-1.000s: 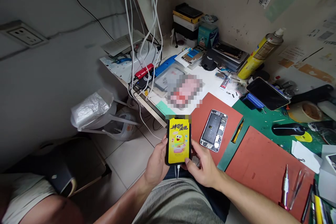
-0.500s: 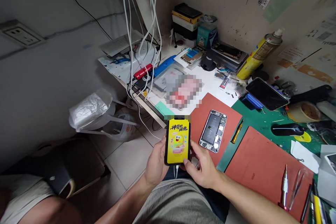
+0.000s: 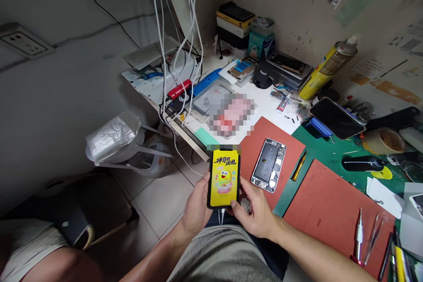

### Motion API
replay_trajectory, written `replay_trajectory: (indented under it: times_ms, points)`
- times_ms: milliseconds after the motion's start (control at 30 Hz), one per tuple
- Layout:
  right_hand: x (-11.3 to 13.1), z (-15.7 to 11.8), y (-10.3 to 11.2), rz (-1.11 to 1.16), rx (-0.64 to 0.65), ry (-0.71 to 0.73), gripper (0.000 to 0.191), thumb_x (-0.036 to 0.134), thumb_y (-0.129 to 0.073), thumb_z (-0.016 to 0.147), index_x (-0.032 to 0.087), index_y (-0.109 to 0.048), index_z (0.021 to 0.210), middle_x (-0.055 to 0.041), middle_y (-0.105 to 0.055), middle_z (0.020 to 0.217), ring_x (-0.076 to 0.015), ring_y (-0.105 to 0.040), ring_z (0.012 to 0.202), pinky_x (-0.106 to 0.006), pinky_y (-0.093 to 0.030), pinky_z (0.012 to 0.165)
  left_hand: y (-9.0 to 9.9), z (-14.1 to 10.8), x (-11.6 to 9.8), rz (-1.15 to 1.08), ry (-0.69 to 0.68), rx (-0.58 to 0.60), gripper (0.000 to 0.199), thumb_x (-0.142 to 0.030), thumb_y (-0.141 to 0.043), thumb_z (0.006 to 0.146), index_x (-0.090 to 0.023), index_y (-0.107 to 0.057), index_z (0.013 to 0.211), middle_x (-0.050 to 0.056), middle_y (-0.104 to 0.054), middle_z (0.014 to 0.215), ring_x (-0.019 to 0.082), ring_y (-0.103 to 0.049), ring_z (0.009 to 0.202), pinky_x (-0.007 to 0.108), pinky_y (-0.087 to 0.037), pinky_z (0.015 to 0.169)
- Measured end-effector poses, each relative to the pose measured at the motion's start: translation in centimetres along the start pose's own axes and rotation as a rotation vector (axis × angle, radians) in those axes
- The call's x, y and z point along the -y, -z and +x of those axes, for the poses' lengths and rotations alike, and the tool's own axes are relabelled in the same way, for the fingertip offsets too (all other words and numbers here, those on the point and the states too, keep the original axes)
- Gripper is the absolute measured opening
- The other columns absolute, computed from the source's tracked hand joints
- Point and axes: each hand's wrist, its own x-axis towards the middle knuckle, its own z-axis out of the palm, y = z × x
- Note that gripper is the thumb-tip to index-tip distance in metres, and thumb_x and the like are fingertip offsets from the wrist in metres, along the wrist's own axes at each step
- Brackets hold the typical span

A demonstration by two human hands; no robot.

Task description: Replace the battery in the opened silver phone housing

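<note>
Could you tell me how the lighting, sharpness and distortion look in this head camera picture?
Head view: the lit phone held in the left hand and right hand is the brightest spot; the floor at lower left is dim; a patch on the bench is pixelated; the wide lens bends the edges.

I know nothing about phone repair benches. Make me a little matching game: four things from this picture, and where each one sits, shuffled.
Things:
1. lit phone
2. opened phone
3. spray can
4. brass screwdriver

Places:
A. against the back wall
B. on the green mat
C. held in both hands
D. on a red mat

Pairs: 1-C, 2-D, 3-A, 4-B
</note>
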Motion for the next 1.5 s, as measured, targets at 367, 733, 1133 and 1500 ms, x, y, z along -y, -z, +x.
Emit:
replay_trajectory:
  times_ms: [367,733,1133,1500]
  points:
    - [0.74,0.3,0.32,0.106,0.012,-0.041,0.031,0.038,-0.039,0.117,0.022,-0.065,0.118,0.0012,-0.063,0.077,-0.015,-0.058,0.067,-0.027,-0.05,0.069,0.56,-0.1,-0.18,0.093,0.027,0.067,0.056,-0.055,-0.064,0.102,-0.016,-0.062,0.142,0.015,-0.08,0.123,0.036,-0.08,0.103,0.047,-0.071,0.075]
    - [0.94,0.51,0.3,0.121,0.027,-0.026,0.035,0.034,-0.034,0.117,0.021,-0.066,0.125,0.0002,-0.067,0.079,-0.0155,-0.06,0.068,-0.027,-0.053,0.07,-0.06,-0.32,-0.37,0.091,0.015,0.061,0.054,-0.051,-0.065,0.102,-0.019,-0.062,0.145,0.013,-0.08,0.123,0.033,-0.08,0.099,0.044,-0.072,0.072]
    - [0.52,0.33,0.26,0.052,0.016,-0.019,0.028,0.029,-0.036,0.112,0.022,-0.063,0.112,-0.0002,-0.066,0.082,-0.0154,-0.061,0.069,-0.026,-0.053,0.068,-0.17,-0.3,-0.49,0.101,0.023,0.06,0.057,-0.054,-0.067,0.1,-0.017,-0.065,0.142,0.015,-0.08,0.12,0.035,-0.079,0.1,0.044,-0.071,0.071]
    - [0.59,0.33,0.22,0.07,0.016,-0.038,0.027,0.032,-0.037,0.112,0.023,-0.062,0.108,-0.0009,-0.066,0.083,-0.0161,-0.061,0.07,-0.027,-0.054,0.068,-0.12,-0.23,-0.41,0.097,0.03,0.066,0.059,-0.053,-0.065,0.101,-0.017,-0.061,0.148,0.015,-0.081,0.119,0.034,-0.08,0.1,0.041,-0.071,0.07]
